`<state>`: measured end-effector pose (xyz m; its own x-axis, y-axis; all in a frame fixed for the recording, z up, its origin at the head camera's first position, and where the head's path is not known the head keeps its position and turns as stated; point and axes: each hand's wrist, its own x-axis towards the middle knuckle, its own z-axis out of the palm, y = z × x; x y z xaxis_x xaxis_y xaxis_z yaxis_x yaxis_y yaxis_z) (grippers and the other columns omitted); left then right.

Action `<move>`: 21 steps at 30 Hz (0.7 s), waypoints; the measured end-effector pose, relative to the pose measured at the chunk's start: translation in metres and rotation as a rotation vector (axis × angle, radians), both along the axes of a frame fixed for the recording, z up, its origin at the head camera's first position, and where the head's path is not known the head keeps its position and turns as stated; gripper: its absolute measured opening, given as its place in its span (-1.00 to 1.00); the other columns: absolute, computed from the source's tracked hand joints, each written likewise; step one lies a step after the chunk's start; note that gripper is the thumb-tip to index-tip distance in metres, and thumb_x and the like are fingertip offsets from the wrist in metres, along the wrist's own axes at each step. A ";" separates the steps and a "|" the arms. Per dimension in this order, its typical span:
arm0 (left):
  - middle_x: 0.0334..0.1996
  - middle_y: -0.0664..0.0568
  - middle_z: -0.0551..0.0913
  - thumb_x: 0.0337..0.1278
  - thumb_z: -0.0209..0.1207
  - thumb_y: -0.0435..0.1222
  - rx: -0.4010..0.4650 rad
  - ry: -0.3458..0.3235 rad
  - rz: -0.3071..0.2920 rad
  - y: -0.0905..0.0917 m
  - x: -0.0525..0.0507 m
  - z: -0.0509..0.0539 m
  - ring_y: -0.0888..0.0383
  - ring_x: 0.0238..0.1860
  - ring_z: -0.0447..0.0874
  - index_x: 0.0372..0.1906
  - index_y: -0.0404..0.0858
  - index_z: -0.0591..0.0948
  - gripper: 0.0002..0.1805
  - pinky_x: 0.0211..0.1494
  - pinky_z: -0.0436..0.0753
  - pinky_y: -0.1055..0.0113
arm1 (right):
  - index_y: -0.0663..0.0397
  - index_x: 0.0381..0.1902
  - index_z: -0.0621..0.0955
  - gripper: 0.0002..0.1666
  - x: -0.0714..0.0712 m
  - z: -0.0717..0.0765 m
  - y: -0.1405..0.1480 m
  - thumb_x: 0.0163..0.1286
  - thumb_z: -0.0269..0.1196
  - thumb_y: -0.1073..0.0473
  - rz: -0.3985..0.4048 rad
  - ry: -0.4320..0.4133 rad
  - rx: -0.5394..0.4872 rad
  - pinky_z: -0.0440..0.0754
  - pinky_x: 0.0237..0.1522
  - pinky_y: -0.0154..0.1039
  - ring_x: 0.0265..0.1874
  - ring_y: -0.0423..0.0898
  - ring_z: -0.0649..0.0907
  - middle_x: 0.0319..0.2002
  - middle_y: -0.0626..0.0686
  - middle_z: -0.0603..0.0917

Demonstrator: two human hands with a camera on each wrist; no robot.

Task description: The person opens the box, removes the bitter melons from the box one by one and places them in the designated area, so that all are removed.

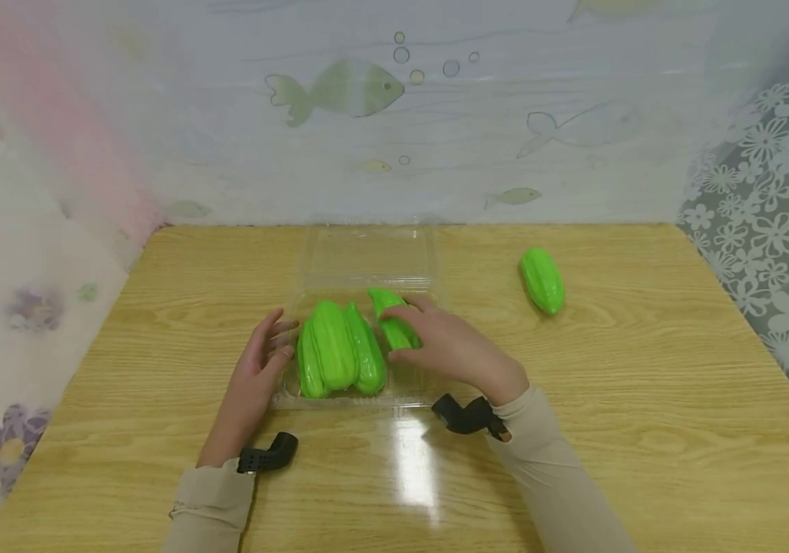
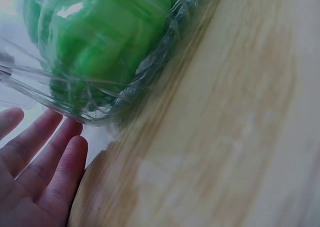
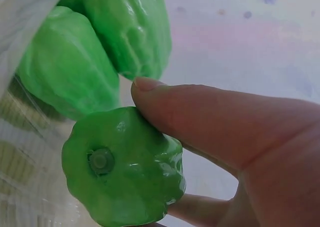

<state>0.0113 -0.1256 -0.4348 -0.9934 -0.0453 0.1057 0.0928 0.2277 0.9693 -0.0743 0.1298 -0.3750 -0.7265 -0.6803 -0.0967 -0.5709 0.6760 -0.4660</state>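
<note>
A clear plastic clamshell box (image 1: pixel 408 399) lies on the table with its lid tipped back. Several glossy green ridged gourds (image 1: pixel 335 346) sit side by side in its left part. My right hand (image 1: pixel 459 346) holds another green ridged gourd (image 3: pixel 122 167) over the right part of the box, thumb on one side and fingers on the other. In the right wrist view, its round stem end faces the camera. Fingers loosely extended, my left hand (image 1: pixel 259 376) rests at the box's left side. The left wrist view shows those fingertips (image 2: pixel 75 127) at the box's corner.
One more green ridged gourd (image 1: pixel 542 280) lies on the wooden table (image 1: pixel 643 369) to the right of the box. The transparent lid (image 1: pixel 369 253) reaches toward the back wall (image 1: pixel 477 184), which has painted fish. Black wrist mounts (image 1: pixel 266 453) sit on both cuffs.
</note>
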 end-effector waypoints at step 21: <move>0.22 -0.05 0.26 0.31 -0.11 -0.31 0.001 0.005 0.003 -0.009 -0.006 -0.021 0.02 0.19 0.24 0.36 -0.11 0.05 -0.44 0.07 0.37 0.53 | -0.29 0.20 0.33 -0.38 -0.011 0.010 0.020 0.18 0.16 -0.17 -0.080 0.019 -0.090 0.41 0.03 -0.02 0.12 0.02 0.38 0.27 0.04 0.19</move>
